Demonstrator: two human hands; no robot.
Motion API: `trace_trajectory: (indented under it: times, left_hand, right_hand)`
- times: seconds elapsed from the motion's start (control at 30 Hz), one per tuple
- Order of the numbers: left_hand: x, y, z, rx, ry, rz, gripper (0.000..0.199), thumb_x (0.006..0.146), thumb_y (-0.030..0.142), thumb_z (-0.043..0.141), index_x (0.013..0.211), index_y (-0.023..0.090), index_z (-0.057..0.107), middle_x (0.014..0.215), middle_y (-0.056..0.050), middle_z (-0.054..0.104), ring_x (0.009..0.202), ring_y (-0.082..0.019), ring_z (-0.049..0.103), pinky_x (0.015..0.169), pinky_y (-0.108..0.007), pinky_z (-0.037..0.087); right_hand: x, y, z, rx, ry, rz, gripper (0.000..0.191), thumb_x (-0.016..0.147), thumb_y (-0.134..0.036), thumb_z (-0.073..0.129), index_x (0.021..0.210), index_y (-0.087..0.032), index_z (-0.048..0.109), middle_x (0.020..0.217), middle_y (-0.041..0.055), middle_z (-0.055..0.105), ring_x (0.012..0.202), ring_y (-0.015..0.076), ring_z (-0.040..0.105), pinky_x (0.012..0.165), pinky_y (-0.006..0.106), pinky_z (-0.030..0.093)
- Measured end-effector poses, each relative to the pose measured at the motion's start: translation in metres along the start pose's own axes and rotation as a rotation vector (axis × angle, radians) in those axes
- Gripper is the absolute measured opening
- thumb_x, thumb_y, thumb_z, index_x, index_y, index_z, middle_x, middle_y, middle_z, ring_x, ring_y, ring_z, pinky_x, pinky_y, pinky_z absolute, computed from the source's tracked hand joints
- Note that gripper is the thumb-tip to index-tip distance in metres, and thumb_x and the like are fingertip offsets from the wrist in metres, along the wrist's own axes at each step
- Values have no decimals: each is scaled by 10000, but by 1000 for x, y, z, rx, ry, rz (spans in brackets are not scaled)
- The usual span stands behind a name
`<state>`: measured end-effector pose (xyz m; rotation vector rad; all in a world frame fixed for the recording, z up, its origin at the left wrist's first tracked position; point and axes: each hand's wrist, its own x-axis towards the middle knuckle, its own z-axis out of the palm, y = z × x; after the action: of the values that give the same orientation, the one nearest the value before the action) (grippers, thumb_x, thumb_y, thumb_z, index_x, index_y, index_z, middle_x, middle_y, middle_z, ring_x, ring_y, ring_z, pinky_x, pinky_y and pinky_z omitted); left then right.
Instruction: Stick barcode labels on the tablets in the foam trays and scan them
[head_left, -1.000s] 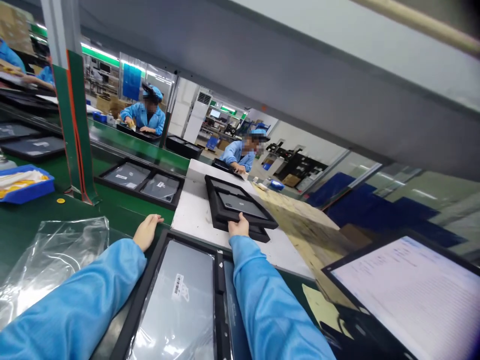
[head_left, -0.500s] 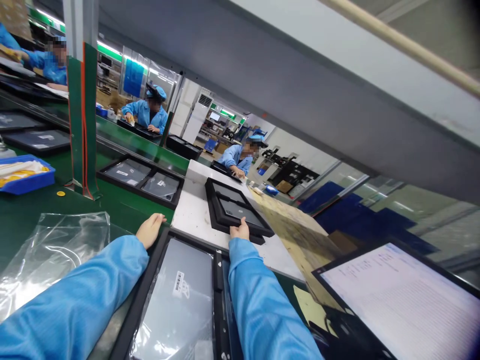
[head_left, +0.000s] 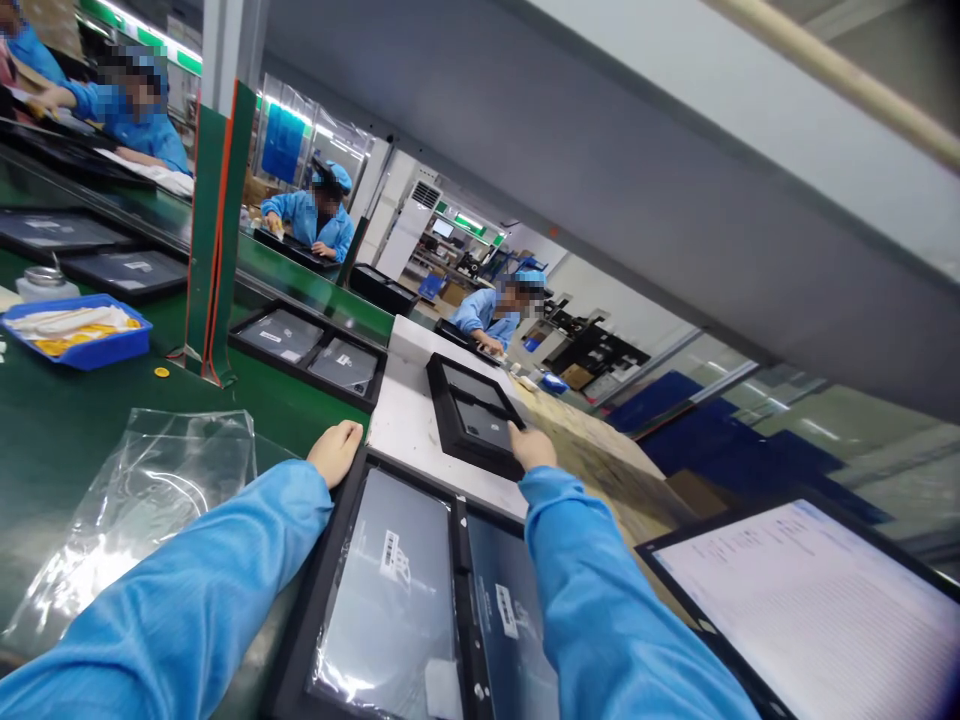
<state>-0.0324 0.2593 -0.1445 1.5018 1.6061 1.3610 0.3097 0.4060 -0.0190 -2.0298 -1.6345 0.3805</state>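
Observation:
My right hand (head_left: 532, 447) is closed on the near right corner of a stack of black trays (head_left: 480, 415), which lies on a white board. The top tray has two compartments, each with a flat dark device in it. My left hand (head_left: 336, 452), fingers curled, is against the far left corner of a nearer black tray (head_left: 358, 500); whether it grips anything is hidden. In that tray lie a silvery tablet-like panel (head_left: 390, 590) under clear film and a darker panel (head_left: 504, 590), both with white labels. My right sleeve covers part of the tray.
Left are a clear plastic bag (head_left: 172, 480), a blue bin (head_left: 112, 352) with yellow-and-white items, and a green post (head_left: 214, 240). Another filled tray (head_left: 307, 350) lies beyond. A monitor (head_left: 817, 600) stands at right, a shelf (head_left: 525, 150) hangs overhead. Several co-workers sit across.
The upper far tray, skewed earlier, now sits squarely over the one below. My right hand has moved from its near edge to its right corner. The view has turned a little left.

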Motion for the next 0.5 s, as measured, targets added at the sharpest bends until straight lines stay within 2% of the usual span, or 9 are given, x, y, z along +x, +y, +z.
trace_trajectory:
  times: [0.07,0.17,0.27,0.37,0.43,0.5]
  left_hand:
    - [0,-1,1,-2,-1,11,394,998,463,334,1015,201,627,1120,-132,704,1144,-286,624,1036,-447,450]
    - [1,-3,1,-4,17,20,405,1007,473,320,983,203,622,1091,-123,706,1109,-272,634,1018,-438,461]
    - [0,-4,0,-3,63,18,430,1016,492,305,916,209,613,1054,-115,708,1073,-261,639,996,-428,469]
    - [-2,-3,-1,-5,107,19,440,1023,483,288,899,213,613,1056,-107,706,1060,-248,636,968,-410,478]
    - [-3,-2,-1,-6,122,19,436,1024,476,291,880,213,608,1040,-106,704,1050,-245,633,952,-406,482]
    - [-3,-2,-1,-10,127,20,425,1022,477,310,859,211,599,1006,-105,701,1037,-245,630,948,-406,481]
  right_hand:
    - [-4,-27,16,-37,-88,-133,281,929,-345,622,737,-149,685,855,184,734,1055,336,688,933,395,506]
    - [-16,-77,68,-34,-296,-324,132,886,-269,683,935,-163,747,902,94,761,893,232,716,827,305,538]
    - [-31,-123,129,-24,-443,-494,334,810,-200,769,1140,-240,735,1116,36,751,991,181,698,883,256,525]
    - [-44,-151,178,-57,-470,-569,467,703,-189,861,1146,-252,727,1187,51,724,1132,230,648,1007,317,478]
    - [-48,-159,200,-84,-441,-562,427,671,-183,879,1069,-221,729,1131,94,725,1182,289,612,1047,389,443]
    - [-49,-161,214,-83,-411,-549,303,705,-184,849,976,-200,714,1059,123,725,1178,317,599,1048,427,421]
